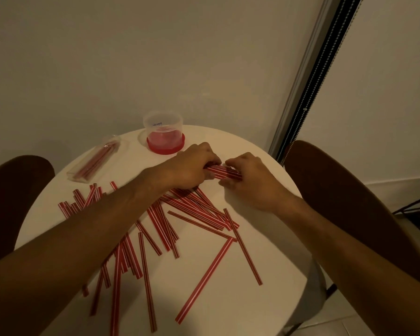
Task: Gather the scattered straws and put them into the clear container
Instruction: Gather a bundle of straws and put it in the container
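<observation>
Several red-and-white striped straws [192, 209] lie scattered across the round white table [264, 299]. A small bundle of straws [224, 172] is held between both hands near the table's far side. My left hand [192, 166] grips its left end with curled fingers. My right hand [250, 180] holds the right end, fingers curled around it. The clear container [163, 127] with a red base stands upright at the table's far edge, just behind my left hand. It looks empty of straws.
A clear plastic bag [95, 161] holding a few straws lies at the far left of the table. Dark brown chair backs stand at the left [12, 190] and right [344, 202]. A wall rises close behind the table.
</observation>
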Demonstrator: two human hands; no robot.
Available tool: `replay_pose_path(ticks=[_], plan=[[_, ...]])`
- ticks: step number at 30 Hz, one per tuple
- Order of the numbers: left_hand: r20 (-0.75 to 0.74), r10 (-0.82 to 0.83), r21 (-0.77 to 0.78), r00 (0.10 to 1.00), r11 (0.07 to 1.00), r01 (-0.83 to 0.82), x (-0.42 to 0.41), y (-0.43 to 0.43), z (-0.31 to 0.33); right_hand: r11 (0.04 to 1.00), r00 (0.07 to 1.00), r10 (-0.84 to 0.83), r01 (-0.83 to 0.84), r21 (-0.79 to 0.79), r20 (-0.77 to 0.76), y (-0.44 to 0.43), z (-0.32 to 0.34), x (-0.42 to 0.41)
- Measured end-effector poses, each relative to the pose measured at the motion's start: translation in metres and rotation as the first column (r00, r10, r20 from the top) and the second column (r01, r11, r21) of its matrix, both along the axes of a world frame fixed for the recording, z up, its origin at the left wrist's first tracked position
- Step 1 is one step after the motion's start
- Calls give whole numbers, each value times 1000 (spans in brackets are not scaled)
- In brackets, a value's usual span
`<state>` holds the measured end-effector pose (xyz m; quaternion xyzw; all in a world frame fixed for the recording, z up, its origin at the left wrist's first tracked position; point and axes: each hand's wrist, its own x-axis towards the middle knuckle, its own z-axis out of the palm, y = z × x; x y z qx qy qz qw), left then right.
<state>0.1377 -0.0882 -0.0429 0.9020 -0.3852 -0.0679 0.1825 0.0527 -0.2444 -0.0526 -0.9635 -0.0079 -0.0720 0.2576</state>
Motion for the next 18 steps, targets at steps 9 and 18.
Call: replay_pose_path(ticks=[9, 18], plan=[[181, 76, 67, 980, 994, -90, -6, -8, 3, 967, 999, 50, -53, -248, -19, 1, 9, 19], [133, 89, 143, 987, 984, -108, -3, -10, 2, 953, 977, 84, -136, -270, -196, 4, 15, 37]])
